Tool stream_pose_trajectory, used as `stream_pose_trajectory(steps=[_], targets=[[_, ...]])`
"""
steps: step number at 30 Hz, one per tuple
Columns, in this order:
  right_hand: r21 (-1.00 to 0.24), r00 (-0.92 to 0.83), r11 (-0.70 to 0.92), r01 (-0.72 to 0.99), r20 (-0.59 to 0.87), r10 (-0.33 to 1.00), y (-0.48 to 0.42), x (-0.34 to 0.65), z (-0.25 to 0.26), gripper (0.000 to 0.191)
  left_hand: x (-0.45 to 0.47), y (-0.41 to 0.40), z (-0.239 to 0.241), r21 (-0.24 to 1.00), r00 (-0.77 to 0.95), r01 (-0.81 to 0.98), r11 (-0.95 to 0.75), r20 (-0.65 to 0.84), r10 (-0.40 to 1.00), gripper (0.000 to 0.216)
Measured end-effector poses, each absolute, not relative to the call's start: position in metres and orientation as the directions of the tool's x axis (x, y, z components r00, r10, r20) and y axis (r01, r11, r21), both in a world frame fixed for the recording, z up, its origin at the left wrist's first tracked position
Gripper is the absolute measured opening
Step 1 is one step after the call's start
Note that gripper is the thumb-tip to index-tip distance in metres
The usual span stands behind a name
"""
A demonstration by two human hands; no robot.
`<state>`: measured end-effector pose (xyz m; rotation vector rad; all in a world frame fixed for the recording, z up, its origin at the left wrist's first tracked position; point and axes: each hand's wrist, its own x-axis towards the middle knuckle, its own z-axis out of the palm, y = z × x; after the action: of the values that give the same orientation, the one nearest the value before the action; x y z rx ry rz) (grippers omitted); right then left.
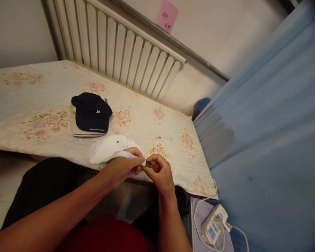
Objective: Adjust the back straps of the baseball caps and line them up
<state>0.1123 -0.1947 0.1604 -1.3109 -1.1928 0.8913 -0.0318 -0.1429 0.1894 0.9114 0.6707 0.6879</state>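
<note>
A white cap (pixel 109 148) lies at the near edge of the covered bed, its strap reaching toward my hands. My left hand (pixel 132 162) is closed on the white strap, thumb on top. Close beside it, my right hand (pixel 160 171) pinches the small dark buckle (pixel 147 164) at the strap's end between thumb and fingers. Beyond the white cap sits a dark navy cap (pixel 93 112) with white lettering on its brim, stacked on a beige cap (pixel 72 126) that is mostly hidden.
A floral bedspread (pixel 136 101) covers the bed. Behind it stands a white radiator (pixel 126 49), with a pink note (pixel 167 15) on the wall above. A blue curtain (pixel 265 140) hangs at the right. A white power strip (pixel 215 225) with cables lies at the lower right.
</note>
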Motion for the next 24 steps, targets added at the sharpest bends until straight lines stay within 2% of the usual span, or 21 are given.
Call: stream_pose_trajectory(steps=[12,24], targets=[[-0.989,0.239,0.114,0.093,0.133,0.962,-0.1949,0.1095,0.1567,0.021,-0.0287,-0.1457,0.1831,0.865,0.554,-0.268,0.424,-0.222,0.802,0.017],[-0.993,0.239,0.114,0.007,0.113,0.965,-0.193,0.1111,0.1535,0.021,-0.0342,-0.1451,0.185,0.889,0.608,-0.217,0.403,-0.2,0.769,0.012]])
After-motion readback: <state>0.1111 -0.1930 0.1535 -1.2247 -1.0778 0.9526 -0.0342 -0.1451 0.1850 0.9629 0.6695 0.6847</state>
